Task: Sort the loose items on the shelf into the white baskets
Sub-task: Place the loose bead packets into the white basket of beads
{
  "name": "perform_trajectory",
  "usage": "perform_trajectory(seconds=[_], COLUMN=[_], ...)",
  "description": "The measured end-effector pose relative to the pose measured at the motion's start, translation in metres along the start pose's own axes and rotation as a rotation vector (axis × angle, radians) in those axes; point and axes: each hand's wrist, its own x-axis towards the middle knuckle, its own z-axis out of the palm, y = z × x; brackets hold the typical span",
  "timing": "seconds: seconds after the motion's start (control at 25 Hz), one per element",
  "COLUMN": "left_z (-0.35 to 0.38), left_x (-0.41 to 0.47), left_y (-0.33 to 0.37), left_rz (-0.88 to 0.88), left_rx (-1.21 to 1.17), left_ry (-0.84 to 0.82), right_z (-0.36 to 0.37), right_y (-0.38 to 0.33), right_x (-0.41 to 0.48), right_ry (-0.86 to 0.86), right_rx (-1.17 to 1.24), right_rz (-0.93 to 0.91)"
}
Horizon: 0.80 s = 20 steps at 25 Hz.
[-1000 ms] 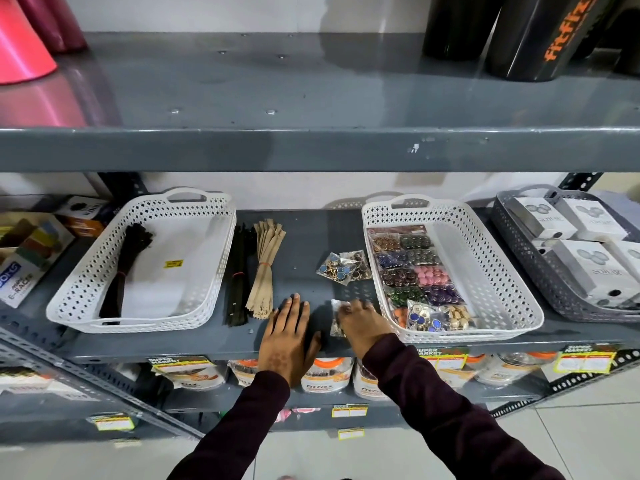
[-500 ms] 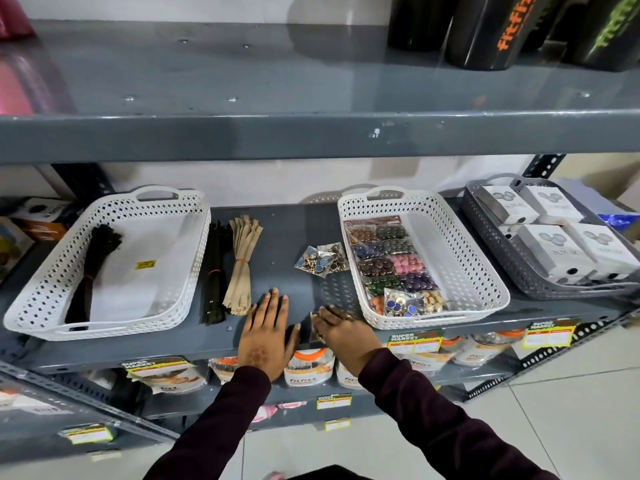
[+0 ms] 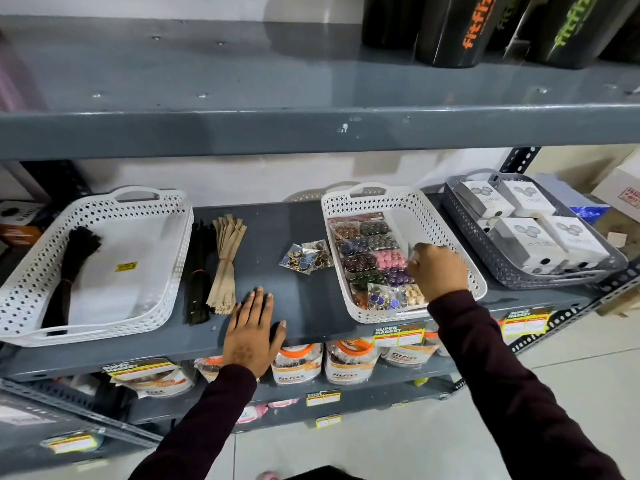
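Two white baskets stand on the grey shelf [image 3: 298,299]. The left basket [image 3: 173,271] holds a black zipper bundle [image 3: 74,268]. The right basket [image 3: 446,237] holds a card of coloured buttons [image 3: 367,251] and a button packet [image 3: 391,296]. Between the baskets lie a black zipper bundle [image 3: 199,271], a tan zipper bundle [image 3: 225,261] and a loose button packet [image 3: 306,259]. My left hand [image 3: 252,334] rests flat and open on the shelf's front edge. My right hand [image 3: 438,270] hovers over the right basket, pinching a small clear packet [image 3: 412,256] that is mostly hidden by the fingers.
A grey basket [image 3: 491,258] with white boxes stands at the right end. An upper shelf [image 3: 311,129] overhangs, carrying black bottles [image 3: 457,29]. Jars [image 3: 298,365] sit on the shelf below. Cartons [image 3: 20,220] are at the far left.
My right hand has lifted a small packet from the shelf's front edge and moved right, over the right basket. My left hand has stayed flat on the shelf.
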Motion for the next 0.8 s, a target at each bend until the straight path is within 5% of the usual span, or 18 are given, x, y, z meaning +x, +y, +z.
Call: perform_trajectory(seconds=[0.16, 0.8], left_z=[0.0, 0.0], left_x=[0.001, 0.001], left_y=[0.001, 0.001], left_rz=[0.003, 0.004], left_rx=[0.004, -0.008], left_ry=[-0.003, 0.01], right_z=[0.02, 0.023], right_y=[0.001, 0.011], right_x=[0.006, 0.017], right_ry=[-0.389, -0.566], right_rx=[-0.256, -0.026], right_rz=[-0.049, -0.122])
